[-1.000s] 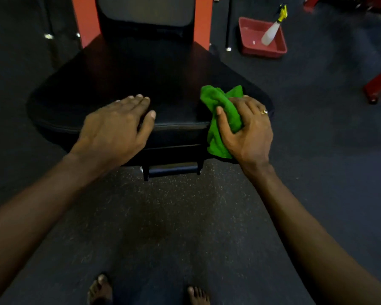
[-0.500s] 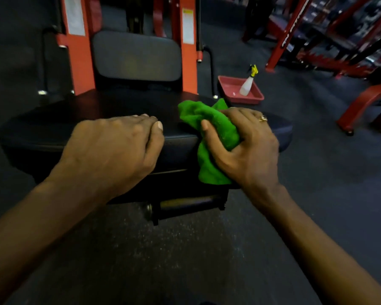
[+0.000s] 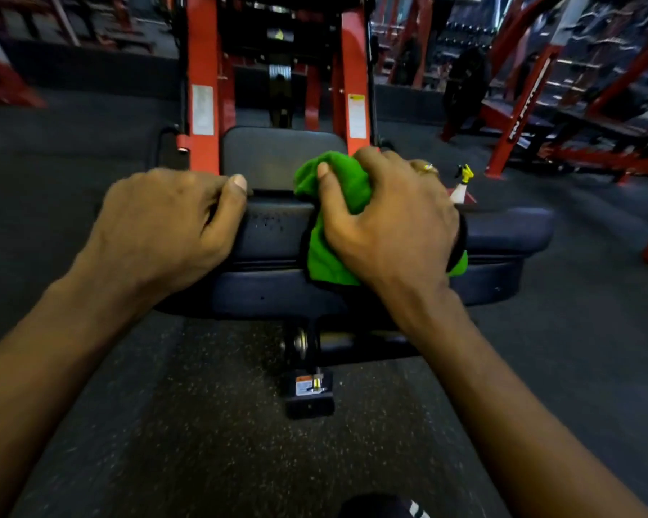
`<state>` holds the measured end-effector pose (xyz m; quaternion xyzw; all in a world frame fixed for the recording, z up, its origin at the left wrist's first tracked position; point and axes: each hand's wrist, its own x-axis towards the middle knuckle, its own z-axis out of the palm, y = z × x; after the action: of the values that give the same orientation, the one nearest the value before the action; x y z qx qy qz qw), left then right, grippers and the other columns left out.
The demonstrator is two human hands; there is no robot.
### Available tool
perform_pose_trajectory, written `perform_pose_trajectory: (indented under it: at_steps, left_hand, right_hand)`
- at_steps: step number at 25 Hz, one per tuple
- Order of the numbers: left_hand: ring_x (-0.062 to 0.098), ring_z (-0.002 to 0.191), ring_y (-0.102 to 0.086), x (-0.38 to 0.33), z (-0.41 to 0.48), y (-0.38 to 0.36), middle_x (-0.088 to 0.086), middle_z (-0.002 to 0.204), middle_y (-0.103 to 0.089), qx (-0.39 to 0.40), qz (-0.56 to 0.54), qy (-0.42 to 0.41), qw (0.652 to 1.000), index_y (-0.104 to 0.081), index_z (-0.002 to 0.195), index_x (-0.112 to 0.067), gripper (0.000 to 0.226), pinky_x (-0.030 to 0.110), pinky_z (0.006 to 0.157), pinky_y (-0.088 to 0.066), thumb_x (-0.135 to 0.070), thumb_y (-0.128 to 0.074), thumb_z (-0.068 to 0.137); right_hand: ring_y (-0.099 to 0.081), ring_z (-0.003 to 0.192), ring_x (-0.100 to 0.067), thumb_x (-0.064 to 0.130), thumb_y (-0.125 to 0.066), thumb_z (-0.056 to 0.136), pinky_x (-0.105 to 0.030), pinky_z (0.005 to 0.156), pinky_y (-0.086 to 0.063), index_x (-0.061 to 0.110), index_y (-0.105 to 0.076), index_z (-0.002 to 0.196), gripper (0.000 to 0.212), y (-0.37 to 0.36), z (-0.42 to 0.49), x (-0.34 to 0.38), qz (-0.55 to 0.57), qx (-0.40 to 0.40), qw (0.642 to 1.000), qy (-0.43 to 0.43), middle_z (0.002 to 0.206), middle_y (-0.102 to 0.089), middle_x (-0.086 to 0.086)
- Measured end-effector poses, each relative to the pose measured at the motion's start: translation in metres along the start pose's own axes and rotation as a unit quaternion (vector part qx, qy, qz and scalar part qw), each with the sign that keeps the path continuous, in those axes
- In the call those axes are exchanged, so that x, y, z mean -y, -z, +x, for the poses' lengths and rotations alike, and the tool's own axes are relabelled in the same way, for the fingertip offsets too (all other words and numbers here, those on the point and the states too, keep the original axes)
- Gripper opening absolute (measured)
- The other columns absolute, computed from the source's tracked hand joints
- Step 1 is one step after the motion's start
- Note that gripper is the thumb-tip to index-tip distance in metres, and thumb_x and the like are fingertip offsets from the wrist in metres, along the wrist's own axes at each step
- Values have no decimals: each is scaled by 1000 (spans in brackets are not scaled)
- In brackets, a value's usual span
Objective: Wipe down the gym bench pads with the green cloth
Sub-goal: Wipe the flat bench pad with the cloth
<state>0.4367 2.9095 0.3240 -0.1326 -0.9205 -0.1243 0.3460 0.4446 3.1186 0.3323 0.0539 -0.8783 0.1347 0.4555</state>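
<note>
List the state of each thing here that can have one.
seat pad: fine specks on its front face between the hands.
green cloth: bunched, draped over the seat pad's front edge.
right hand: grips the green cloth, pressing it on the seat pad.
left hand: rests on the seat pad's edge, holding nothing.
spray bottle: behind the seat pad, mostly hidden.

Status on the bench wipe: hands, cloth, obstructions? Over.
Left hand rests bare on seat pad. Right hand grips green cloth against pad's front edge. Spray bottle beyond the pad, out of the way.
</note>
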Motion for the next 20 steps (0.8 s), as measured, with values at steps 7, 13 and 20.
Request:
perform_pose_trajectory:
  at_steps: [7, 13, 20]
  left_hand:
    - [34, 64, -67, 1, -5, -4, 8, 76, -75, -63, -35, -42, 997, -79, 98, -21, 51, 29, 55, -31, -40, -32, 100]
    - [38, 69, -67, -2, -4, -4, 12, 78, -74, -46, -32, -34, 998, -79, 97, -20, 52, 34, 57, -38, -41, -31, 100]
    - [34, 68, -61, 6, -13, -2, 12, 78, -71, -59, -15, 0, 998, -73, 84, -9, 61, 42, 60, -44, -44, -26, 101]
  right_hand:
    - [-60, 93, -28, 51, -55, 94, -40, 84, -48, 17, -66, 94, 36, 22, -13, -74, 86, -23, 996, -8, 94, -68, -3]
    - [-59, 92, -28, 59, -50, 91, -39, 79, -41, 23, -66, 92, 40, 3, -10, -10, 38, -19, 999, -12, 93, -67, -1]
    - [-61, 92, -29, 57, -49, 96, -41, 79, -47, 19, -66, 99, 42, 17, -13, -43, 70, 7, 996, 56, 97, -68, -4]
